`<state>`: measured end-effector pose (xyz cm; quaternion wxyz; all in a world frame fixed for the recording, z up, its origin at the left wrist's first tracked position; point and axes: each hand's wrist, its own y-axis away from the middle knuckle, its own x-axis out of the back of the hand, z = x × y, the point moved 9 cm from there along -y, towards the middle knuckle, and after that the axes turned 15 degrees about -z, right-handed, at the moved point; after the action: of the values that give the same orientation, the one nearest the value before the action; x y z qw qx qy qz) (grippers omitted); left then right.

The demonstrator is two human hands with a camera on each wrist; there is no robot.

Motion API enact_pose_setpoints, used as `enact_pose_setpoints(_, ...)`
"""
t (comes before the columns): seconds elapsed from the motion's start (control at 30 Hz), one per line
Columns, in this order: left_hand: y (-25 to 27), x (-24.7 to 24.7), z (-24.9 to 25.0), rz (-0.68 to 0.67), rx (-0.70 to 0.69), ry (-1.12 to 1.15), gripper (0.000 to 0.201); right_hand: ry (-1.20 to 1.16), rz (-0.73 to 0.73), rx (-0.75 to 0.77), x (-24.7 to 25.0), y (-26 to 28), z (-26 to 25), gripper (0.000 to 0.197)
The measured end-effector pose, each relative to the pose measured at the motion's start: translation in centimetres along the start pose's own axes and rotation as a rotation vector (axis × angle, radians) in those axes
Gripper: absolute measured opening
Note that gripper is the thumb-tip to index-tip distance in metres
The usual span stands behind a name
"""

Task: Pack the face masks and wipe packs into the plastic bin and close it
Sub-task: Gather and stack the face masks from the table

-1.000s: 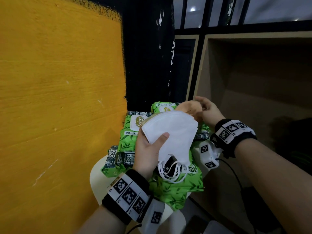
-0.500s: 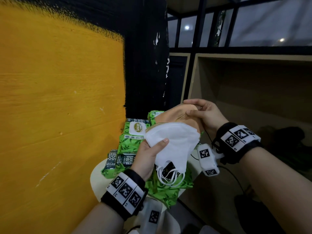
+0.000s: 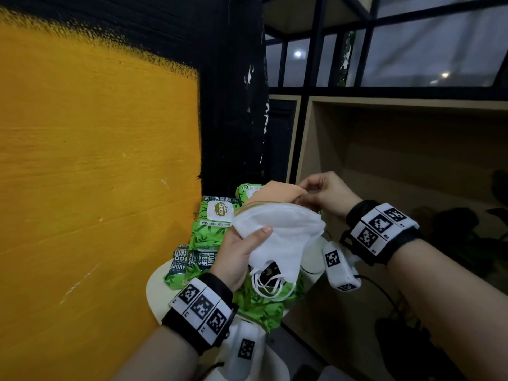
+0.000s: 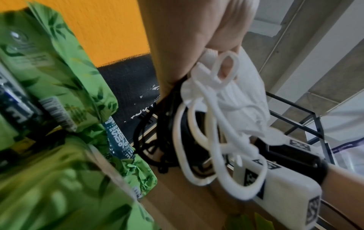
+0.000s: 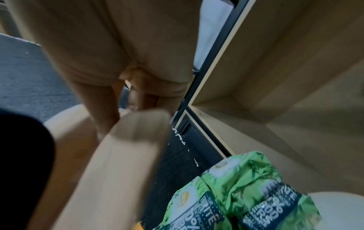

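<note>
Nearest the camera, at about six o'clock in the head view, the left hand (image 3: 237,259) held a stack of white face masks (image 3: 280,237), thumb across the front and fingers curled behind it. Their white ear loops (image 3: 268,284) dangled below the palm, and the left wrist view showed the same loops (image 4: 206,140) hanging tangled under the hand. Under both hands lay green wipe packs (image 3: 211,235) piled on a small pale round table (image 3: 156,284), reaching toward twelve o'clock against the black wall (image 3: 233,105). Just beyond the white stack, touching its top edge, a tan face mask (image 3: 277,192) was pinched at its right end by the right hand (image 3: 327,193), fingers narrowed onto the fabric. At nine o'clock stood a yellow wall (image 3: 96,174); at two o'clock, an open wooden shelf (image 3: 398,149). No plastic bin could be seen in any view.
</note>
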<state>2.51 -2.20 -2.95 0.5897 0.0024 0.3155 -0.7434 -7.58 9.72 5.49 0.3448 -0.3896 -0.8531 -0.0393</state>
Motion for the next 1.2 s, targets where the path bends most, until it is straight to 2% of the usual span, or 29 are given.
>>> enact_pose_setpoints(0.23,0.3,0.1,0.0,-0.022,0.006,0.023,0.023,-0.043,0.309,0.001,2.7,0.7,0.9,0.041)
enact_pose_setpoints(0.43,0.2,0.9,0.1,0.002,-0.004,0.111,0.025,0.083,0.336,-0.082,3.1,0.5,2.2,0.045)
enact_pose_setpoints(0.6,0.4,1.3,-0.3,0.002,0.021,0.175,0.032,0.145,0.434,-0.186,3.9,1.3,3.3,0.05)
enact_pose_setpoints(0.7,0.2,1.2,-0.2,0.014,0.013,0.144,0.031,0.044,0.361,-0.193,3.1,1.2,3.6,0.05)
enact_pose_setpoints(0.77,0.0,1.3,0.0,0.034,-0.003,0.154,0.038,-0.111,0.287,-0.169,2.1,0.8,3.6,0.037)
enact_pose_setpoints(0.87,-0.4,1.3,0.0,0.054,-0.001,0.194,0.045,-0.264,0.178,-0.026,0.4,0.8,1.6,0.016)
enact_pose_setpoints(1.0,-0.5,0.9,0.0,0.083,0.001,0.232,0.05,-0.263,0.044,0.112,-1.3,1.0,0.3,0.023)
enact_pose_setpoints(1.1,-0.5,0.8,-0.1,0.099,0.002,0.236,0.055,-0.362,-0.038,0.182,-2.2,1.0,-0.2,0.006)
enact_pose_setpoints(1.13,-0.5,1.0,-0.1,0.111,0.006,0.238,0.055,-0.391,-0.048,0.204,-2.1,1.0,-0.1,0.021)
enact_pose_setpoints(1.17,-0.5,1.2,-0.3,0.116,0.011,0.237,0.052,-0.451,-0.063,0.222,-2.2,1.1,-0.4,0.027)
enact_pose_setpoints(1.2,-0.5,1.4,-0.4,0.119,0.018,0.244,0.05,-0.479,-0.06,0.222,-2.2,1.1,-0.1,0.02)
